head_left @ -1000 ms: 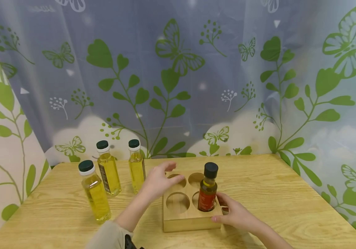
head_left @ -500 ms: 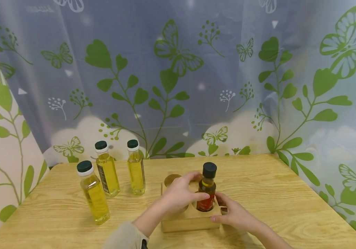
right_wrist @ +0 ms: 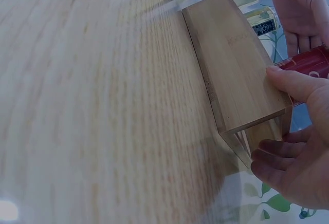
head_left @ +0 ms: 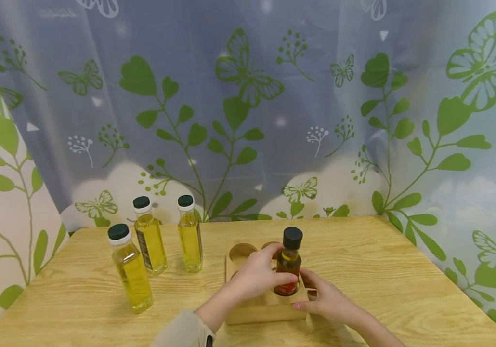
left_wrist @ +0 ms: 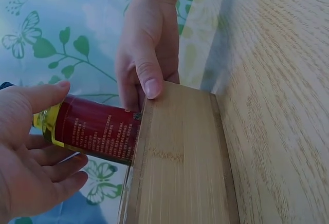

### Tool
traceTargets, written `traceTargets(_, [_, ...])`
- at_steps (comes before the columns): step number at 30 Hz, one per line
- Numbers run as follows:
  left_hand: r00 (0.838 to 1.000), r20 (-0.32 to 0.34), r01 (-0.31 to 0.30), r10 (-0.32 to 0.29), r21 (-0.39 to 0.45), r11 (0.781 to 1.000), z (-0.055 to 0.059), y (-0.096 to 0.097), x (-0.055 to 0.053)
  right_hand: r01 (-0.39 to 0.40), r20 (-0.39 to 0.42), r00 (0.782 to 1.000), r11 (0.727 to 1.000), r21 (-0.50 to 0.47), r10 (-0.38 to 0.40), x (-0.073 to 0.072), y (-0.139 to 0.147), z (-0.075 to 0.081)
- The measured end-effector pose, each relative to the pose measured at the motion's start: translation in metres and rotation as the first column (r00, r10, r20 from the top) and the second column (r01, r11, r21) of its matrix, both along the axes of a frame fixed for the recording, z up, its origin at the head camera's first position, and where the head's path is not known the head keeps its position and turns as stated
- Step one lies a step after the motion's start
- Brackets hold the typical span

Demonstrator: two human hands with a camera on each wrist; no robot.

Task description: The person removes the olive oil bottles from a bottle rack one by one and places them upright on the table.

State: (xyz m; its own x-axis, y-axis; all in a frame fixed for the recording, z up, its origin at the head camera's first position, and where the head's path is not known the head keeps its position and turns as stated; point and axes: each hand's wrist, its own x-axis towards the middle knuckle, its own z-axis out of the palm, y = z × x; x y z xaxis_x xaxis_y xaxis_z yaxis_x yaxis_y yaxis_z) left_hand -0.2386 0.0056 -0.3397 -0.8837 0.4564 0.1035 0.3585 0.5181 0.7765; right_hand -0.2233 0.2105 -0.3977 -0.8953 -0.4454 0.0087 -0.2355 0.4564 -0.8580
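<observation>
A dark oil bottle [head_left: 287, 270] with a black cap and red label stands upright in the near right hole of a wooden bottle holder [head_left: 269, 313]. My left hand [head_left: 258, 275] reaches over the holder and grips the bottle from its left side. In the left wrist view, the thumb lies along the red label [left_wrist: 100, 129] and the fingers bend round the other side. My right hand [head_left: 328, 296] holds the holder's near right corner. In the right wrist view its thumb presses the holder's upper edge, with the fingers curled at the open end.
Left of the holder, three clear bottles of yellow oil with dark green caps stand on the wood-grain table [head_left: 79, 289]: a near one [head_left: 133, 277], one behind it [head_left: 151, 243] and one further right [head_left: 190, 241]. A patterned curtain [head_left: 248, 120] hangs behind the table.
My left hand has moved right from above the holder's left holes to the dark bottle and closed round it. My right hand has stayed at the holder's corner.
</observation>
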Motion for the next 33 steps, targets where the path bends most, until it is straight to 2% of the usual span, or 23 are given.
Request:
traceTargets(8, [0.998,-0.042,-0.040,0.039,-0.012,0.999,0.001,0.004,-0.002,0.025,0.011,1.000,1.000,0.016,-0.025,0.000,0.000,0.001])
traceTargets(18, [0.997,-0.046,-0.060,0.064,0.089,0.994,-0.002,0.001,-0.006,0.034,0.043,0.998,0.999,0.015,-0.035,0.000,0.000,-0.001])
traceTargets(21, [0.996,-0.049,-0.069,0.075,0.124,0.990,0.004,-0.003,-0.006,0.030,0.033,0.999,0.999,0.011,-0.030,0.000,0.000,-0.002])
traceTargets(26, [0.994,-0.069,-0.067,0.080,0.171,0.983,0.022,-0.012,-0.006,0.013,0.018,1.000,1.000,-0.009,-0.013,-0.002,0.000,-0.003])
traceTargets(33, [0.990,-0.078,-0.092,0.114,0.239,0.967,0.042,-0.029,-0.006,0.008,0.049,0.999,1.000,-0.030,-0.007,0.000,0.000,-0.001])
